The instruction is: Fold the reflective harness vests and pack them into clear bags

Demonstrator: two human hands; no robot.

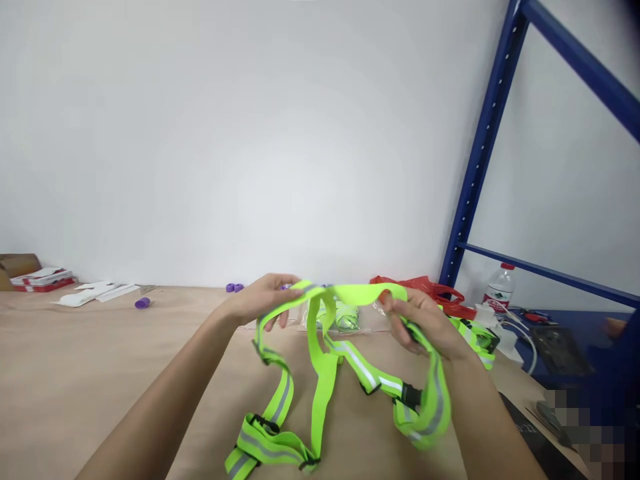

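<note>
Reflective harness held above a worktop [75, 380], left to right. Red-and-white packets [43, 280], white paper strips [97, 293] and a purple cylinder [143, 303] lie along the far edge, toward its left. The left hand [270, 300] pinches one end of the raised strap. The yellow-green harness [367, 294] is spread between both hands, this upper span running left to right, roughly parallel to the far edge. Its middle straps descend toward the near edge; the left branch ends in a folded bundle pointing to the near left, while another slants rightward to a black buckle [411, 396]. Behind, near the far edge, lies a clear packet [346, 317] of green straps. The right hand [423, 323] grips the span's other end, a loop drooping below. Beyond it is a red bag [425, 288].
</note>
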